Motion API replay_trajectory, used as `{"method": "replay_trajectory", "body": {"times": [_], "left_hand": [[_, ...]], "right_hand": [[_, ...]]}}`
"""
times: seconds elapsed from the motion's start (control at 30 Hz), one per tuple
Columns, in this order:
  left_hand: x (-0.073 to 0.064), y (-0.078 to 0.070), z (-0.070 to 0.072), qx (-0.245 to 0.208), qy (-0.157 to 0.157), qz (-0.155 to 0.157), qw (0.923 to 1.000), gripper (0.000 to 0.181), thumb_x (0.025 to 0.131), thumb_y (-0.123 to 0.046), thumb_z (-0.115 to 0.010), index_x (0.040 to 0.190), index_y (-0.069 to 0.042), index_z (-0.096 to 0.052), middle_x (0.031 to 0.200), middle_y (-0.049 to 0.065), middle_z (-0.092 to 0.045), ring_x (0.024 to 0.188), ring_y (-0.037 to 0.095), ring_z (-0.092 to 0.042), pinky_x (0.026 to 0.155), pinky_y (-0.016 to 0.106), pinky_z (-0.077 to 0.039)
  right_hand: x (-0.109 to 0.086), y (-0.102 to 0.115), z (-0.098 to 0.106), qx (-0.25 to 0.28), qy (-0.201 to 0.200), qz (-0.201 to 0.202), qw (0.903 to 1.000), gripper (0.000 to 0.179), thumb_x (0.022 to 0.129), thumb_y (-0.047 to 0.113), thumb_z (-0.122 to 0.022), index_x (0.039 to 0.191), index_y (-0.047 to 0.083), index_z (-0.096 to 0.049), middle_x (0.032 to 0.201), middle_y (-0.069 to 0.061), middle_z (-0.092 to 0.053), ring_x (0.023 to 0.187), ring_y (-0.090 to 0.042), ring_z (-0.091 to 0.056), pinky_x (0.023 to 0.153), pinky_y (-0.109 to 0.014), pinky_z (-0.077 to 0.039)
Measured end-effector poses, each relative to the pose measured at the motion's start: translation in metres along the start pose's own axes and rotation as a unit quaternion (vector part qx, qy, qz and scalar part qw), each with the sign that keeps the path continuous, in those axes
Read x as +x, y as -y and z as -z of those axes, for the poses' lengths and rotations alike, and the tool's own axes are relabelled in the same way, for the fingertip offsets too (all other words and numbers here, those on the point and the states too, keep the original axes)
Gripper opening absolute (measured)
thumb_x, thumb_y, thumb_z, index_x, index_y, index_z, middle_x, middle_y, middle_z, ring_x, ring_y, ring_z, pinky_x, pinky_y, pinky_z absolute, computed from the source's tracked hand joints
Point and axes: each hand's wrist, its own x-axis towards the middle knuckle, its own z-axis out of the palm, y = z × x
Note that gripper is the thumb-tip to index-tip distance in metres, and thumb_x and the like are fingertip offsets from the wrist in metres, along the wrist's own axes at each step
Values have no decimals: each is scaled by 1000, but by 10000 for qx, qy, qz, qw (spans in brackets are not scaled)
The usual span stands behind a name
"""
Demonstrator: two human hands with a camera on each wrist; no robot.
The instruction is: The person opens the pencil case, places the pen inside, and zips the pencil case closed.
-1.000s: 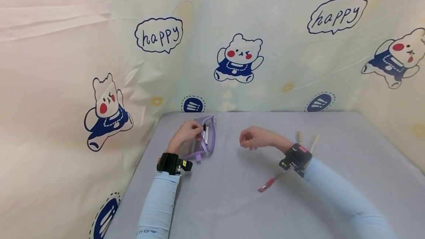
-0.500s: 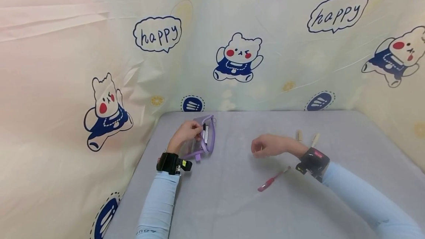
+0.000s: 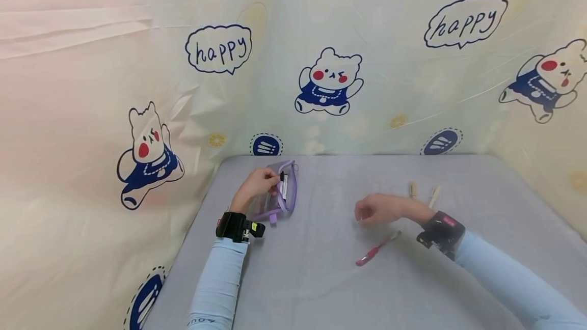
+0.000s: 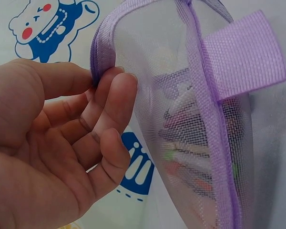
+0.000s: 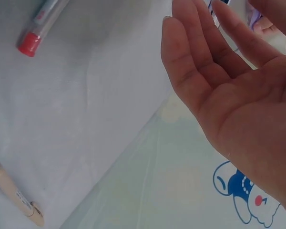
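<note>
My left hand (image 3: 257,185) pinches the zipped edge of a purple mesh pencil case (image 3: 293,201) between thumb and fingers. Its mouth gapes, and a black-and-white marker (image 3: 285,187) shows inside. Through the mesh (image 4: 181,114) in the left wrist view, several coloured items are blurred. My right hand (image 3: 378,209) hovers above the table with fingers loosely bent; nothing is in its palm in the right wrist view. Below it on the table lies a pink-red pen (image 3: 368,255), its red end (image 5: 29,45) also visible from the right wrist.
Two beige pens, one on the left (image 3: 413,190) and one on the right (image 3: 434,196), lie behind my right wrist. A grey cloth covers the table (image 3: 321,289). A printed curtain (image 3: 390,75) hangs along the back and left side.
My right hand has drawn away from the pencil case, to the right and nearer me, uncovering more of the pink-red pen. The left hand has kept its hold on the case.
</note>
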Motion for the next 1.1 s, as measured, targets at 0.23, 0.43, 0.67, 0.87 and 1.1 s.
{"method": "replay_trajectory", "body": {"times": [0.23, 0.43, 0.67, 0.87, 1.1], "left_hand": [[-1, -1, -1, -29, 45, 37, 10000, 25, 100, -17, -54, 108, 5, -63, 85, 10, -65, 75, 21, -67, 86, 44, -55], [-1, 0, -2, -51, 83, 60, 9999, 26, 100, -18, -54, 110, 5, -63, 86, 10, -66, 77, 23, -68, 88, 45, -54], [-1, -1, -3, -60, 41, 36, 10000, 26, 100, -17, -53, 110, 5, -63, 86, 11, -66, 74, 19, -67, 87, 45, -55], [-1, 0, -5, -26, 85, 41, 10000, 26, 100, -17, -54, 109, 5, -64, 86, 11, -67, 71, 16, -66, 86, 44, -55], [0, -1, -4, 83, 54, -3, 10000, 24, 101, -18, -53, 108, 2, -64, 86, 10, -67, 72, 16, -66, 86, 43, -54]], "right_hand": [[-9, -6, -8, -219, 392, -279, 9986, 15, 89, 13, -68, 103, 17, -68, 86, 11, -62, 81, -6, -54, 75, -23, -48], [-15, -8, -14, -162, 537, -446, 9974, 14, 87, 18, -72, 101, 19, -68, 83, 12, -61, 79, -6, -55, 71, -23, -47], [-17, -6, -18, -225, 491, -617, 9966, 12, 86, 20, -74, 96, 20, -67, 79, 12, -60, 76, -7, -54, 69, -23, -46], [-19, -6, -24, -189, 548, -628, 9963, 14, 85, 16, -74, 96, 19, -66, 79, 11, -59, 76, -7, -53, 69, -23, -46], [-22, -6, -26, -118, 619, -482, 9968, 16, 84, 18, -75, 96, 19, -66, 80, 11, -61, 75, -5, -53, 70, -22, -46]]}}
